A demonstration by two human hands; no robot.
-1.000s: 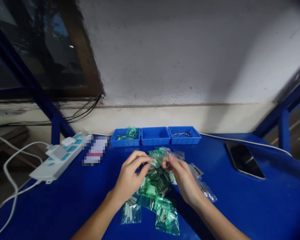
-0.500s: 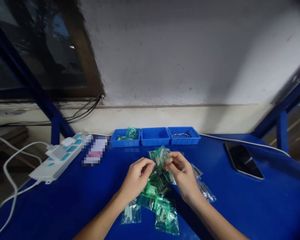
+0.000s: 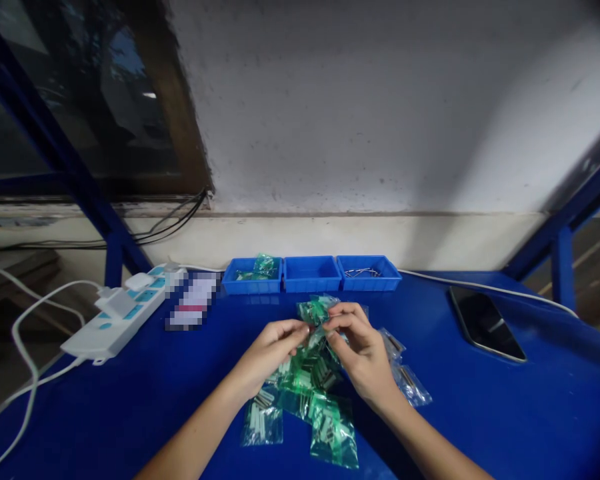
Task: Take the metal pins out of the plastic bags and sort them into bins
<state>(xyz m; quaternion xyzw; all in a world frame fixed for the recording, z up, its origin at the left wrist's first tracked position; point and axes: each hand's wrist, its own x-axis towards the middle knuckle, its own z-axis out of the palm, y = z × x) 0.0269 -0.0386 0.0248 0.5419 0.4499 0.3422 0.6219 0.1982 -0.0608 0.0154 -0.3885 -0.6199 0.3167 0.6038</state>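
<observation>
Above a pile of small clear-green plastic bags (image 3: pixel 333 430), my left hand (image 3: pixel 275 350) is closed in a pinch, thumb against forefinger. Close beside it, my right hand (image 3: pixel 360 353) pinches too, its fingers curled. A small plastic bag (image 3: pixel 317 335) is held between the two sets of fingertips; its contents are too small to make out there. Bags in the pile hold white strips and small metal pieces. One clear bag (image 3: pixel 263 423) with white strips lies below my left hand. Right of my right hand lie clear bags (image 3: pixel 411 385) with dark brownish pieces.
Three blue bins stand by the wall: the left bin (image 3: pixel 253 287) has green bags, the middle bin (image 3: pixel 310 285) shows its bare floor, the right bin (image 3: pixel 370 285) holds thin metal parts. A power strip (image 3: pixel 105 330) with cables is left; a phone (image 3: pixel 487 323) lies right.
My fingertips have come closer together over the pile. The left fingers have straightened and flattened, and the bag between the hands sits lower.
</observation>
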